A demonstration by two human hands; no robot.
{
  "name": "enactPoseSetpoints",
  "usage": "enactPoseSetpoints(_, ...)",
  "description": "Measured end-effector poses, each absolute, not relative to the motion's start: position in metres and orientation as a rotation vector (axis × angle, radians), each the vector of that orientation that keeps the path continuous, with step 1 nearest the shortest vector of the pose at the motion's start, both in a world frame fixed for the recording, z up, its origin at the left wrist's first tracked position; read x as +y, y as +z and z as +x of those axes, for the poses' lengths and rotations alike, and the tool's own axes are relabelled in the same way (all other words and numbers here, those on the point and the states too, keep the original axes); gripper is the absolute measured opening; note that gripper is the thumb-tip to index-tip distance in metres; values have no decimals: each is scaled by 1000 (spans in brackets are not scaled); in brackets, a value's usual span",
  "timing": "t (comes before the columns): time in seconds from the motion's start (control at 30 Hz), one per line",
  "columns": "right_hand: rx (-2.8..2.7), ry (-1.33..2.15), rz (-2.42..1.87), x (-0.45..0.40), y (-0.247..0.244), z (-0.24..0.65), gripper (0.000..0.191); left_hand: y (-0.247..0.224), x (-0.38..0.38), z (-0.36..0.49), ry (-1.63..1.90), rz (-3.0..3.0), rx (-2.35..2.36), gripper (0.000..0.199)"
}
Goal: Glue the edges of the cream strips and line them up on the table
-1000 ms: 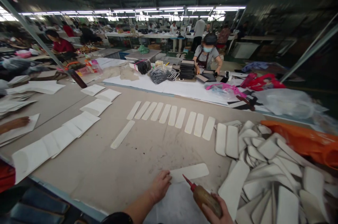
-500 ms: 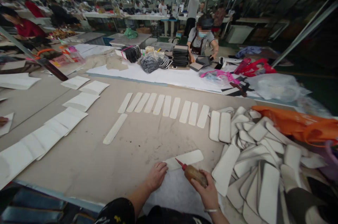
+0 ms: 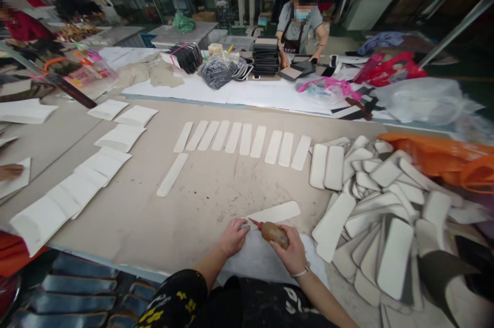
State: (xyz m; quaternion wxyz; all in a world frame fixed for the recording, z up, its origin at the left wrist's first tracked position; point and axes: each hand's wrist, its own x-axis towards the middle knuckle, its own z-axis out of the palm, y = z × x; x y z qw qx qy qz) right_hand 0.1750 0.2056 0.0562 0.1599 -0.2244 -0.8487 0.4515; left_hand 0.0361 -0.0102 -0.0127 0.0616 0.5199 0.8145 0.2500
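Observation:
My right hand (image 3: pixel 291 255) is wrapped round a brown glue bottle (image 3: pixel 276 235) with a red pointed nozzle. The nozzle tip is near the left end of a white rounded strip (image 3: pixel 280 211) lying at a slant on the table. At that same end, the fingers of my left hand (image 3: pixel 233 237) are curled together and hold the strip; the fingertips partly hide it. Under both hands lies a pale sheet (image 3: pixel 257 258). Farther up the table, several similar white strips (image 3: pixel 234 137) lie in a row, and a single strip (image 3: pixel 172 174) slants below its left end.
A heap of padded white pieces (image 3: pixel 370 225) spreads over the right side, beside an orange bag (image 3: pixel 443 158). White folded pieces (image 3: pixel 77 184) overlap at left. Another person's hand (image 3: pixel 11 171) rests on a piece at the far left. A masked co-worker (image 3: pixel 303 24) handles dark pieces across the table.
The view has tilted downward. My right hand has carried the glue bottle leftward along the strip, bringing the nozzle close to my left fingers. My left hand stays at the strip's end.

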Motion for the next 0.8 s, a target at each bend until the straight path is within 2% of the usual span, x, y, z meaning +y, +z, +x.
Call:
enactPoseSetpoints(0.23,-2445,1185,-730,221,49,185,40,-12,-11,35,746,1558,2455,34)
enactPoseSetpoints(0.6,-2364,743,-1027,295,39,215,51,-13,-12,33,758,1545,2456,34)
enactPoseSetpoints(0.8,-2356,702,-1104,296,44,216,56,-15,-12,32,773,1561,2454,33)
